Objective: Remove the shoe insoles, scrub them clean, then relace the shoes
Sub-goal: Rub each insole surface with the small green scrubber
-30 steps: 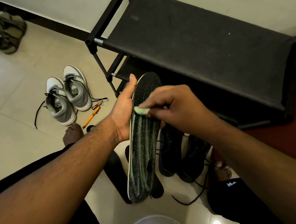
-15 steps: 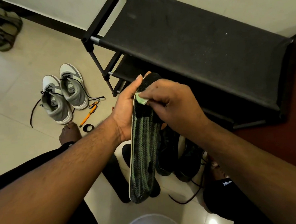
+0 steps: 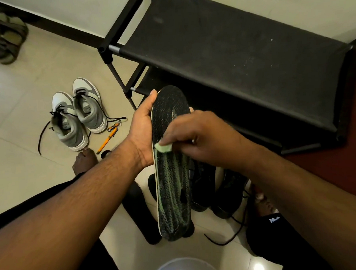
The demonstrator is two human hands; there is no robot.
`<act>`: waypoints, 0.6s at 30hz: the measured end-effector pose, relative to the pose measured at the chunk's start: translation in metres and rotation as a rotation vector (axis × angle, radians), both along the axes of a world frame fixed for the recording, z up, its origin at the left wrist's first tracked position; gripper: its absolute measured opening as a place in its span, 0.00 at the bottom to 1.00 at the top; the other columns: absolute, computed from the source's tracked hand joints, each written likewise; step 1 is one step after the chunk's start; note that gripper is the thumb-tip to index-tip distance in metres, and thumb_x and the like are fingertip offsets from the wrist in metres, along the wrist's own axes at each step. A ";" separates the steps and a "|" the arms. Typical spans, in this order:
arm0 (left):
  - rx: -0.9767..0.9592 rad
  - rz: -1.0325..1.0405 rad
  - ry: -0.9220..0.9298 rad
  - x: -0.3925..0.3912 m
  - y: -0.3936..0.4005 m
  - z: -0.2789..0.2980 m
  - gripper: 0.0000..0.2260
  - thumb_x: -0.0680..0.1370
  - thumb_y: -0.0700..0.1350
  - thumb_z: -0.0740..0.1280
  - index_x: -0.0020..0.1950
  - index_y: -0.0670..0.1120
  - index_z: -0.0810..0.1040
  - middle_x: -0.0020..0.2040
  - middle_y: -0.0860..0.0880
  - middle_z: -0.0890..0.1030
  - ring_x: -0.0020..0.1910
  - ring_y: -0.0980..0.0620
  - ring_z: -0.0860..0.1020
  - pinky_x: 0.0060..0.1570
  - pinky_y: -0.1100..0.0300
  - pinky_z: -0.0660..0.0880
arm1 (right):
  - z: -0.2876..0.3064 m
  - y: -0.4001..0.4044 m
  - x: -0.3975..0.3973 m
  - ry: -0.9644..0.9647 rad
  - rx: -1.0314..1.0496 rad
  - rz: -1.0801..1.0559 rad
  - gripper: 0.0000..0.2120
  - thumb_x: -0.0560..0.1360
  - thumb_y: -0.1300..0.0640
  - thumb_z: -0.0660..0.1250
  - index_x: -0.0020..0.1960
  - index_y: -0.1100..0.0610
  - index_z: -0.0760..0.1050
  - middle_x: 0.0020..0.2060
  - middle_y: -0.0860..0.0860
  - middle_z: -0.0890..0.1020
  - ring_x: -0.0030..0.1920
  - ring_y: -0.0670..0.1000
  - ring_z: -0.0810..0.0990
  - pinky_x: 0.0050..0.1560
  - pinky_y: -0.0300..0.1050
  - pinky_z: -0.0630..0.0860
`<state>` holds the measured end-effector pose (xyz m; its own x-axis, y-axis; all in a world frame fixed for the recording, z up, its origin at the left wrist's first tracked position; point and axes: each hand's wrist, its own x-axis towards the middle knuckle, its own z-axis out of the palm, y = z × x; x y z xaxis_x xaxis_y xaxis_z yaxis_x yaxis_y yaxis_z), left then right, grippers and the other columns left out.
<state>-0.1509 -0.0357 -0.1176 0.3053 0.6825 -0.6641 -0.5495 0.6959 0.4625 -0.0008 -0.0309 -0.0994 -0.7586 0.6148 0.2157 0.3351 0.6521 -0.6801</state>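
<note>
My left hand (image 3: 143, 134) grips a black insole (image 3: 172, 188) with green streaks from its left edge, holding it upright over the floor. My right hand (image 3: 200, 140) pinches a small pale green sponge (image 3: 163, 147) and presses it on the insole's middle. Pale suds mark the insole's upper part. Below it stand two black shoes (image 3: 215, 192) with loose laces, partly hidden behind the insole and my right arm. Another black insole (image 3: 141, 211) lies flat on the tiles. A grey and white pair of sneakers (image 3: 77, 119) with loose black laces stands to the left.
A black fabric shoe rack (image 3: 240, 49) fills the upper right. An orange pen (image 3: 106, 141), a small clip and a black cap lie by the sneakers. Olive sandals (image 3: 3, 38) sit in the far left corner. A white basin rim (image 3: 184, 268) shows at the bottom edge.
My right hand has slid the sponge down the insole from near the toe to the middle, leaving suds above. The left hand keeps its hold.
</note>
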 end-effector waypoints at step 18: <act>0.019 -0.138 0.056 0.000 0.000 -0.003 0.29 0.77 0.67 0.56 0.46 0.45 0.85 0.43 0.42 0.81 0.41 0.43 0.79 0.52 0.43 0.75 | -0.011 0.015 0.011 -0.027 0.170 -0.423 0.06 0.73 0.61 0.69 0.47 0.58 0.83 0.40 0.51 0.82 0.43 0.52 0.81 0.42 0.56 0.79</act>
<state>-0.1512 -0.0353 -0.1208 0.3600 0.6494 -0.6699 -0.4226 0.7536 0.5035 0.0100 -0.0158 -0.1101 -0.4549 0.8297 0.3236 0.6125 0.5553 -0.5626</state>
